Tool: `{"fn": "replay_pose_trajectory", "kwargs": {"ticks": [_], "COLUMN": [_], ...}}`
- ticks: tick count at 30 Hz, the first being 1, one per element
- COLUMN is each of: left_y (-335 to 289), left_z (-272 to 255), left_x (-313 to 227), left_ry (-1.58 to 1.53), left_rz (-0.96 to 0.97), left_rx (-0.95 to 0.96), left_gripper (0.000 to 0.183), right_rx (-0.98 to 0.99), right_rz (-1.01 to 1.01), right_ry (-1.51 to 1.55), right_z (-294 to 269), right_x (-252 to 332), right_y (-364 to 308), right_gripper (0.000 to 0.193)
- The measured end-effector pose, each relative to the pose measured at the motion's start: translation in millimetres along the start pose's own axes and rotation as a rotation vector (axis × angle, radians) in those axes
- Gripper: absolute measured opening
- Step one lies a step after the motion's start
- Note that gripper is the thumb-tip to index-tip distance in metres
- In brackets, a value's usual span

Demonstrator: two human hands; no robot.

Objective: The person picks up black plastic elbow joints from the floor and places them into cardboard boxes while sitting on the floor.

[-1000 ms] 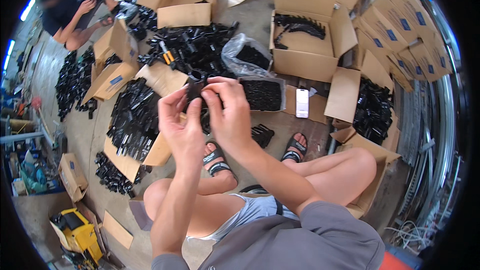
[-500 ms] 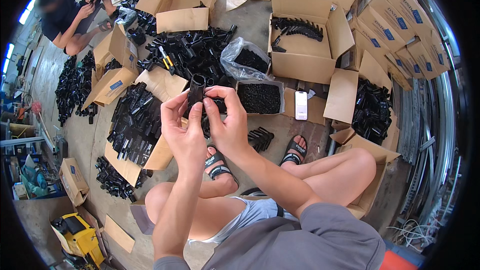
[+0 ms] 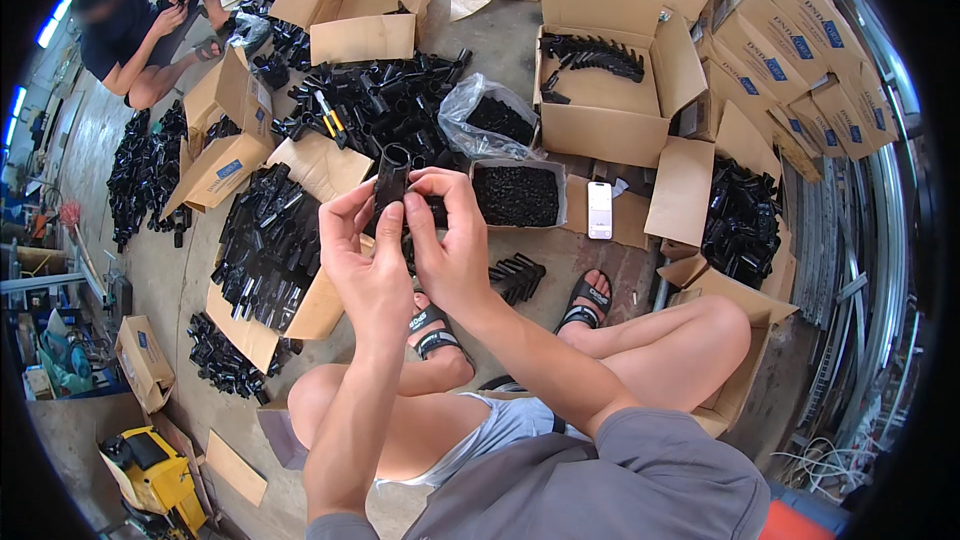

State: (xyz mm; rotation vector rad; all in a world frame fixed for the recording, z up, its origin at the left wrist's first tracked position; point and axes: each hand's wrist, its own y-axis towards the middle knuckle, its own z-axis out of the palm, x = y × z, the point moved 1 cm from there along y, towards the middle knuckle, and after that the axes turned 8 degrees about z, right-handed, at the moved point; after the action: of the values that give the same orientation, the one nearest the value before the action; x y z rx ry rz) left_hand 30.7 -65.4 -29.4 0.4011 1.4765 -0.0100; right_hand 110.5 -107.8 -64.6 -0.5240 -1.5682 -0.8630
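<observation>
- The black tube [image 3: 391, 175] is held up in front of the person, roughly upright with its open end to the camera; the left hand [image 3: 358, 245] has thumb and fingers pinching its left side, the right hand [image 3: 447, 240] has fingers bent in and pinching low on its right side; whether a smaller part sits between them is hidden
- The tube could twist or slip; it looks smooth and shiny, and only fingertips and thumbs bear on it, so uneven pushing from the two sides would likely be the cause
- A fingertip could get nipped; both thumbs meet close together at the tube's lower part, leaving little room if something gives suddenly
- If dropped, the tube might strike the left sandal [image 3: 437, 340] or the floor [image 3: 195, 285] and get scratched; nothing supports it from below except the fingers
- It might also roll toward the tube pile [image 3: 400, 105] just beyond and be lost among similar black pieces; the sameness of colour would be the cause
- A small part, if one is pinched there, could fall unseen into the tray [image 3: 562, 205] or beside it; the hands cover the view
- The phone [image 3: 599, 211] lies near the tray with its screen up; a falling tube or shifted foot could knock it
</observation>
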Motion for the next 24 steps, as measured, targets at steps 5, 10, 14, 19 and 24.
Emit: {"fn": "replay_pose_trajectory", "kwargs": {"ticks": [5, 10, 14, 19, 24], "left_y": [1.1, 4.1, 6.3, 5.6, 0.6], "left_z": [-0.2, -4.8, -9.8, -10.6, -9.9], "left_x": [-1.0, 2.0, -1.3, -15.5, -40.2], "left_ry": [-0.009, 0.017, 0.008, 0.066, 0.308], "left_rz": [0.026, -0.016, -0.101, -0.087, 0.128], "left_rx": [0.023, 0.055, 0.12, 0.128, 0.222], "left_gripper": [0.023, 0.026, 0.032, 0.034, 0.037], "right_rx": [-0.017, 0.002, -0.025, 0.28, 0.671], "right_rz": [0.048, 0.064, 0.253, 0.389, 0.569], "right_ry": [0.019, 0.0, 0.2, 0.589, 0.824], "right_z": [1.3, -2.8, -3.2, -29.4, -56.7], "right_x": [0.6, -1.8, -4.3, -7.6, -19.8], "right_y": [-0.7, 5.2, 1.5, 8.6, -4.3], "right_gripper": [0.017, 0.017, 0.026, 0.049, 0.061]}}
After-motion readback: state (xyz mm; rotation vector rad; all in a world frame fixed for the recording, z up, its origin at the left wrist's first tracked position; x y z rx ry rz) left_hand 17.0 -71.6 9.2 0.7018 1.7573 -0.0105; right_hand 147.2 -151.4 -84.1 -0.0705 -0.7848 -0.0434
